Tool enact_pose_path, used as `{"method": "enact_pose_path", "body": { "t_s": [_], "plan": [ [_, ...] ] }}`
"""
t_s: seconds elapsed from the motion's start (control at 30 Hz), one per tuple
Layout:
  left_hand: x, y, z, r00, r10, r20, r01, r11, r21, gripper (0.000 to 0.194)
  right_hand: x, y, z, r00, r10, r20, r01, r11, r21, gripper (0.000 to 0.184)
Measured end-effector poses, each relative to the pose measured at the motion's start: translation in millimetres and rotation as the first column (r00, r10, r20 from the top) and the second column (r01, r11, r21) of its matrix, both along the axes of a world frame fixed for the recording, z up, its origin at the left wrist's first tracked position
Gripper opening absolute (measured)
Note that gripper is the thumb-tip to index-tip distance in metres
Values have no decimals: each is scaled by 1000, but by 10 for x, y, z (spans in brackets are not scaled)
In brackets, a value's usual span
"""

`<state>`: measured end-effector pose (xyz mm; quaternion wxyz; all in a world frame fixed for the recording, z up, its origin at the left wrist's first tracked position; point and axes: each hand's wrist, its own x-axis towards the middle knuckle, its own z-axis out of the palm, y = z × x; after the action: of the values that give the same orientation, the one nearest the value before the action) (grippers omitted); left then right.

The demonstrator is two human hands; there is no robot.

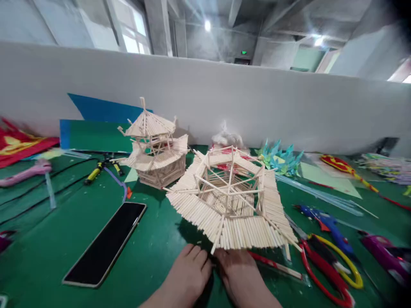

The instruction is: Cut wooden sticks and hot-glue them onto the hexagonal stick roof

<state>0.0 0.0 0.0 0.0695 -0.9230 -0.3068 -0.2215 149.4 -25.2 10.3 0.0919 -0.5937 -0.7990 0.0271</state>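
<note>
Right hand (239, 269): fingers partly hidden beneath stick model (229, 194); grip unclear. Red cloth (22, 149), worktop's (157, 233) far left, cut off. Strip bundle (385, 167), far right corner, blurred.

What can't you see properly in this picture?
In the head view, the only one:
Right hand: its fingertips are hidden under the edge of the front stick model.
Left hand: its fingers curl away from the camera, so I can't tell if they hold anything.
Purple thing: mostly cut off by the left edge.
Green lit sign: too small and far back to read.
</note>
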Motion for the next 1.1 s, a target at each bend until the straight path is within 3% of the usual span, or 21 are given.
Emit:
{"method": "enact_pose_path", "body": {
  "t_s": [0.13,0.23,0.4,0.43,0.5,0.57,0.6,0.67,0.8,0.93,1.03,1.1],
  "plan": [
    [-41,-2,41,1000,-14,3,14,998,-64,21,13,-18,65,1000,10,-30,-10,1000,-15,27],
    [-113,4,128,999,16,42,-8,982,-187,24,61,-40,158,996,18,-86,-23,998,-56,30],
    [-261,43,337,975,165,146,-84,891,-447,20,232,-62,244,981,-29,-191,8,994,-109,24],
    [-280,49,379,960,227,166,-103,832,-545,20,272,-66,243,978,-48,-205,25,993,-112,21],
    [-298,52,455,892,402,205,-61,558,-828,21,342,-73,236,969,-83,-232,58,992,-112,19],
    [-293,51,513,804,551,225,78,277,-958,22,395,-80,231,959,-103,-264,77,991,-107,19],
    [-285,51,536,767,600,228,143,187,-972,22,413,-83,231,954,-106,-282,79,991,-106,19],
    [-266,54,572,713,665,221,235,70,-969,20,429,-93,237,941,-106,-322,76,992,-105,20],
    [-236,59,616,676,706,210,347,-54,-936,19,382,-136,272,905,-90,-415,52,993,-103,21],
    [-187,-5,618,727,647,229,380,-102,-919,22,250,-214,334,839,-42,-542,5,998,-69,24],
    [-123,-104,609,827,518,217,349,-171,-921,29,142,-267,402,670,29,-742,-60,998,-15,24],
    [-88,-167,621,868,451,210,322,-188,-928,34,87,-292,443,565,117,-817,-105,992,69,21]
  ]
}}
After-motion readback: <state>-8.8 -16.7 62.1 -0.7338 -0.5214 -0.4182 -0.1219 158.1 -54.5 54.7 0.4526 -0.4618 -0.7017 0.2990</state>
